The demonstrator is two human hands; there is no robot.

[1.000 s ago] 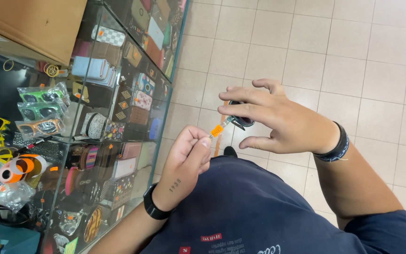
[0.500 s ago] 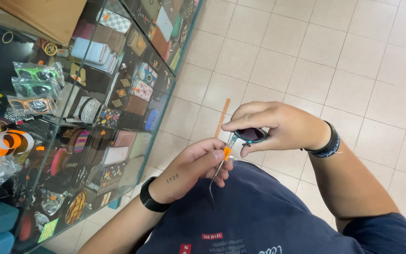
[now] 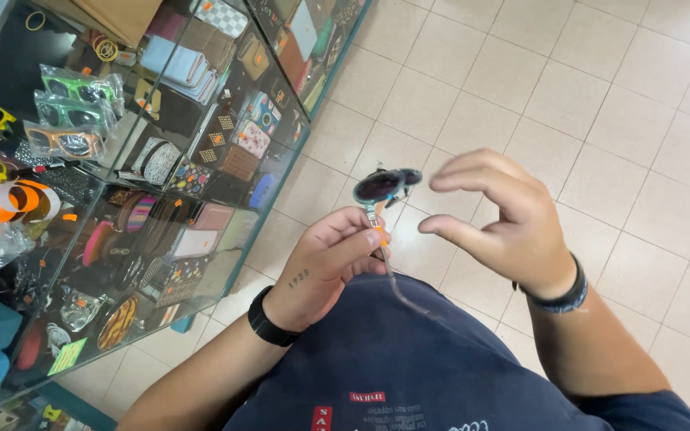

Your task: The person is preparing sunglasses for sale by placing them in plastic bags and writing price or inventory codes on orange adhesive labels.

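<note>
My left hand (image 3: 337,259) grips a pair of small sunglasses (image 3: 386,185) by one thin temple arm, which runs down past my fingers toward my dark blue shirt. The dark round lenses stick up above my knuckles, and a small orange tag shows at my fingertips. My right hand (image 3: 498,217) hovers just to the right of the lenses, fingers curved and apart, touching nothing. Both wrists carry dark bands.
A glass display case (image 3: 275,179) stands at the left, packed with wallets, purses and trinkets. Bagged colourful sunglasses (image 3: 61,112) and orange frames (image 3: 11,201) lie on its top. Beige floor tiles (image 3: 600,96) spread to the right.
My right hand has let go of the sunglasses and opened beside them. My left hand now holds them alone, lenses raised. The view shifted slightly toward the case.
</note>
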